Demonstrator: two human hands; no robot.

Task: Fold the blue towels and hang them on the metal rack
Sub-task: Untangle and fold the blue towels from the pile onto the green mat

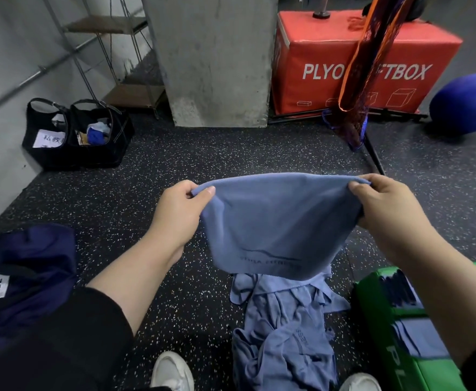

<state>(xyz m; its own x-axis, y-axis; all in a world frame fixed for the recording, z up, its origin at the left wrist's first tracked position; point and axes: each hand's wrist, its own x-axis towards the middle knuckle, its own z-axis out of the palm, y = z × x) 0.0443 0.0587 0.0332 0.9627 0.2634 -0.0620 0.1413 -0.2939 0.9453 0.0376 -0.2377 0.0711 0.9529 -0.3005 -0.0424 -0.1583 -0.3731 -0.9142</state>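
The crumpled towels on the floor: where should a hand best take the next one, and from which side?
Probably from above, at the loose flap on the far left of the pile of towels. It lies flat and free on the floor, so one towel may lift alone.

The towel [276, 227] is showing as soft, matt blue cloth with a fine, smooth nap; the heap of towels [284, 334] below is appearing in the same fabric, creased. The floor [203, 153] is presenting as dark, matt, speckled rubber. The red box [344, 60] is looking like smooth, slightly glossy vinyl. The pillar [214, 57] is showing rough, bare concrete. The shelf frame [90, 52] is appearing as thin, shiny metal.
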